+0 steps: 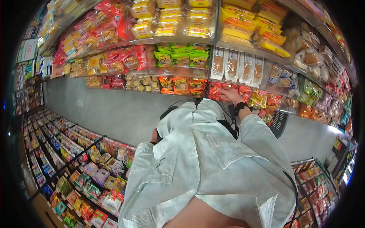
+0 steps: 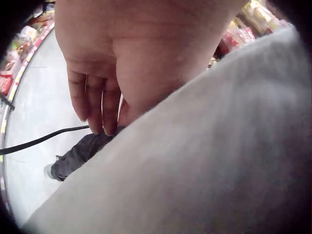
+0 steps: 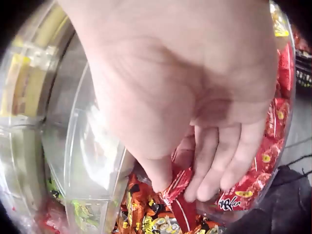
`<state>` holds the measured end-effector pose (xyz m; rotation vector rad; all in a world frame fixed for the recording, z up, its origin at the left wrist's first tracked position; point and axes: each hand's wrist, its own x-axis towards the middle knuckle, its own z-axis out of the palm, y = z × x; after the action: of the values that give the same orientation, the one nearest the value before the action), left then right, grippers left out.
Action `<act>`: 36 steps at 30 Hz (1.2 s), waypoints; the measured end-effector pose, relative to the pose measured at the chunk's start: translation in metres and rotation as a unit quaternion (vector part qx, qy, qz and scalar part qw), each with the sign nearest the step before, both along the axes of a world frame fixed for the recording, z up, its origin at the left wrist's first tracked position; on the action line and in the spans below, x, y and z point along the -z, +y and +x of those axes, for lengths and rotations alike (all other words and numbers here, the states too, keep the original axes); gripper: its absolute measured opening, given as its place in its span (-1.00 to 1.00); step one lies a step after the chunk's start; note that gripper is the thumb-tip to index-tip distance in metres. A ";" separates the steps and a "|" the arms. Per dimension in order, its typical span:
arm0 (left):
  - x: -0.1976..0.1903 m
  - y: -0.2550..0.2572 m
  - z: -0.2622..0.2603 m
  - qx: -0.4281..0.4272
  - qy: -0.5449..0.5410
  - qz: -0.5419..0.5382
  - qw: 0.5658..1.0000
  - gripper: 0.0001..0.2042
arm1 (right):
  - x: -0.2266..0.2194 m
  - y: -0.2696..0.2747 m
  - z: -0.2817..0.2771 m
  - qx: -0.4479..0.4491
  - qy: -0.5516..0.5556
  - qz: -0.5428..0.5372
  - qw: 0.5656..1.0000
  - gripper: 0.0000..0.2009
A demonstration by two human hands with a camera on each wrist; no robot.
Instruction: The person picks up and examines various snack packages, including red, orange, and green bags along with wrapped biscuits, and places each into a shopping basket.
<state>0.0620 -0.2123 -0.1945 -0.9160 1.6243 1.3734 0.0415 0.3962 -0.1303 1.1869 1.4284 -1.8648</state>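
My right hand (image 1: pixel 229 95) reaches into the lowest shelf row, among red snack packets (image 1: pixel 215 90). Seen from the right wrist, its thumb and fingers pinch a small red wrapped packet (image 3: pixel 178 189) by one crimped end. More red packets (image 3: pixel 263 178) lie beneath and beside the fingers (image 3: pixel 212 183). Orange packets (image 3: pixel 138 202) sit just past the held one. My left hand (image 2: pixel 131 53) hangs low beside the pale jacket (image 2: pixel 209 146), fingers loosely extended and holding nothing. In the head view it is mostly hidden by the sleeve.
Clear plastic bin walls (image 3: pixel 92 156) stand beside the right hand. Rows of bagged snacks and cakes (image 1: pixel 169 22) fill the shelves above. Behind me are low racks of packaged goods (image 1: pixel 95 178), across a grey floor (image 1: pixel 95 106). A black cable (image 2: pixel 44 139) crosses the left wrist view.
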 end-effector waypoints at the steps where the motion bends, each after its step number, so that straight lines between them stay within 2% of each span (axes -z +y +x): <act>1: 0.011 0.004 -0.026 0.000 0.019 0.018 1.000 -0.67 | -0.015 0.003 -0.002 -0.007 0.000 -0.008 1.000 -0.26; 2: 0.018 0.009 -0.054 0.008 0.040 0.032 0.999 -0.67 | -0.018 0.005 0.000 -0.026 0.001 -0.010 1.000 -0.43; 3: 0.020 0.013 -0.080 0.017 0.059 0.044 0.997 -0.66 | -0.018 0.006 0.002 -0.033 0.017 0.002 0.999 -0.52; 5: -0.003 0.043 -0.140 0.116 0.128 0.036 0.984 -0.65 | -0.016 0.002 0.012 -0.042 0.045 0.024 0.998 -0.65; 7: -0.037 0.078 -0.185 0.107 0.168 0.069 0.977 -0.64 | -0.040 -0.010 0.020 -0.032 0.053 0.028 0.998 -0.70; 9: -0.087 0.129 -0.223 0.063 0.157 0.105 0.980 -0.63 | -0.053 -0.027 0.030 -0.017 0.066 0.041 0.997 -0.72; 12: -0.104 0.150 -0.271 0.241 0.210 0.185 0.929 -0.72 | -0.087 -0.064 0.041 0.025 0.100 0.082 0.991 -0.78; 14: -0.125 0.163 -0.284 0.390 0.330 0.115 0.852 -0.76 | -0.115 -0.094 0.047 0.056 0.156 0.109 0.980 -0.79; 15: -0.142 0.170 -0.283 0.457 0.386 0.081 0.797 -0.77 | -0.131 -0.112 0.052 0.073 0.182 0.122 0.973 -0.80; 16: -0.169 0.180 -0.279 0.484 0.389 0.096 0.778 -0.77 | -0.148 -0.129 0.055 0.066 0.189 0.150 0.968 -0.83; 18: -0.229 0.202 -0.269 0.532 0.398 0.128 0.736 -0.77 | -0.179 -0.169 0.061 0.118 0.207 0.171 0.956 -0.85; 21: -0.256 0.198 -0.251 0.530 0.587 0.127 0.599 -0.80 | -0.224 -0.223 0.071 0.173 0.225 0.197 0.939 -0.88; 22: -0.264 0.192 -0.245 0.508 0.536 0.169 0.653 -0.80 | -0.236 -0.241 0.076 0.187 0.227 0.203 0.934 -0.89; 25: -0.256 0.168 -0.235 0.473 0.474 0.213 0.711 -0.80 | -0.265 -0.287 0.090 0.252 0.250 0.189 0.916 -0.90; 26: -0.253 0.160 -0.231 0.479 0.466 0.214 0.713 -0.79 | -0.269 -0.300 0.097 0.263 0.246 0.171 0.917 -0.90; 29: -0.260 0.143 -0.211 0.543 0.429 0.256 0.674 -0.77 | -0.274 -0.332 0.109 0.135 0.224 0.370 0.891 -0.89; 30: -0.269 0.140 -0.202 0.576 0.378 0.274 0.671 -0.69 | -0.282 -0.345 0.107 0.168 0.202 0.346 0.901 -0.88; 33: -0.272 0.134 -0.163 0.632 0.370 0.318 0.602 -0.61 | -0.292 -0.368 0.116 0.136 0.164 0.315 0.925 -0.91; 34: -0.271 0.133 -0.149 0.637 0.348 0.345 0.595 -0.54 | -0.291 -0.375 0.121 0.127 0.167 0.316 0.925 -0.90; 36: -0.273 0.129 -0.125 0.684 0.314 0.374 0.541 -0.53 | -0.297 -0.391 0.130 0.177 0.199 0.258 0.929 -0.90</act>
<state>-0.0632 -0.0829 0.0788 1.3517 1.2410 0.8953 0.1714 0.0056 0.1664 1.4388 2.1482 -2.1324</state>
